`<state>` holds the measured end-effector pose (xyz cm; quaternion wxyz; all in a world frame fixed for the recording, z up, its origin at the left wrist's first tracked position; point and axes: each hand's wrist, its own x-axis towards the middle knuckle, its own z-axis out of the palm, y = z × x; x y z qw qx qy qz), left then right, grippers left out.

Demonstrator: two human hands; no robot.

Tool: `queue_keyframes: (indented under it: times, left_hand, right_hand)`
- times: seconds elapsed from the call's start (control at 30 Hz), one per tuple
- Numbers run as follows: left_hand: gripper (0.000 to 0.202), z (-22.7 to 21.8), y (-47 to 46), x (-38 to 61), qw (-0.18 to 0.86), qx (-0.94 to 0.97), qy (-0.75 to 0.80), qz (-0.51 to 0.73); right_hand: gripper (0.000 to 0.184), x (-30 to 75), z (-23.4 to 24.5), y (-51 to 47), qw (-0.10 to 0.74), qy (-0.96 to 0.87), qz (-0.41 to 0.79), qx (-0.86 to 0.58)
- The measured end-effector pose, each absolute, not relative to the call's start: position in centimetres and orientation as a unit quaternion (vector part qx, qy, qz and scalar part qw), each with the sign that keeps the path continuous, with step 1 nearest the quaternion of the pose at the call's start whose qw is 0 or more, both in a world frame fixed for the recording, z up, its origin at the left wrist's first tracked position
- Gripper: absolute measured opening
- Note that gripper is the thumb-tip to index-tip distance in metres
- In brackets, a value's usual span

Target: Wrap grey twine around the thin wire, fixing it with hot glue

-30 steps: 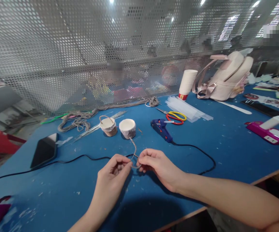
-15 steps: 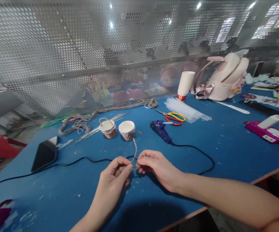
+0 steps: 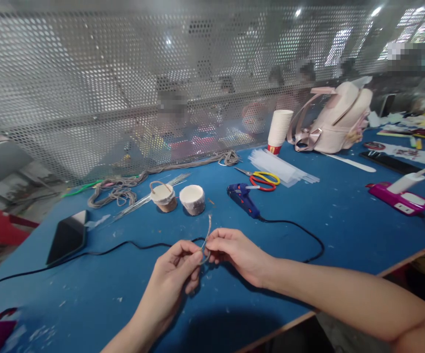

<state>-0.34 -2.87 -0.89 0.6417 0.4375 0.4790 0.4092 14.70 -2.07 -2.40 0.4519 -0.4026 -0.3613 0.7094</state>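
Observation:
Between the fingertips of my left hand (image 3: 178, 272) and my right hand (image 3: 232, 252) is a thin greyish cord (image 3: 209, 226). Both hands pinch it; one end sticks up towards the cups, and the rest bends in a small curve between the fingers. Just beyond the hands stands a small white-lined cup (image 3: 192, 206) with a greyish wrapped side. To its left is a similar small cup with a brown base and a thin arched handle (image 3: 163, 203). A blue hot glue gun (image 3: 244, 200) lies to the right of the cups.
Red-and-yellow scissors (image 3: 265, 180), translucent strips (image 3: 282, 167), stacked paper cups (image 3: 280, 130) and a pink backpack (image 3: 339, 120) are at the back right. A phone (image 3: 67, 236) lies left. Black cable (image 3: 124, 243) crosses behind my hands. Grey cord (image 3: 116, 192) and thin wires (image 3: 135, 206) lie behind.
The cord's upper end has turned more upright and moved slightly right, now apart from the cup. Both hands keep their pinch, nearly in place. The view has shifted slightly.

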Motion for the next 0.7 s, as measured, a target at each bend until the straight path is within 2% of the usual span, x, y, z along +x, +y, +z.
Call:
queue_keyframes:
  times: [0.37,0.7]
  left_hand:
    - [0.028,-0.7,-2.7,-0.7,0.674,0.423,0.47,0.383]
    - [0.029,-0.9,-2.5,-0.9,0.69,0.414,0.456,0.379]
  right_hand:
    - [0.02,14.9,-2.1,-1.5,0.453,-0.388,0.708,-0.378]
    - [0.012,15.3,-2.1,-1.0,0.454,-0.43,0.681,-0.382]
